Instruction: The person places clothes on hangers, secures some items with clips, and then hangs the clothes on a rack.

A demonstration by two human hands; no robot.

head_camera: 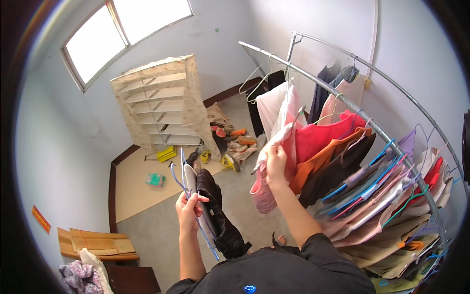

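Note:
My left hand (pixel 189 206) grips a blue clothes hanger (pixel 178 179) beside a dark garment (pixel 220 220) with a grey part (pixel 191 179). The garment hangs down close to my body, and whether it sits fully on the hanger cannot be told. Raised to the right, my right hand (pixel 276 164) is closed around a pink quilted garment (pixel 266 200). A hanger hook (pixel 302 109) sticks up above that hand, a little below the metal rail (pixel 323 84). Just beyond hangs a red garment (pixel 323 137).
Several garments crowd the rack's near end, including an orange one (pixel 312 163). Bare hangers (pixel 253 88) hang at its far end. A cloth-covered shelf (pixel 161 103) stands under the window, with scattered shoes (pixel 238 145) beside it. Cardboard (pixel 97 244) lies at lower left.

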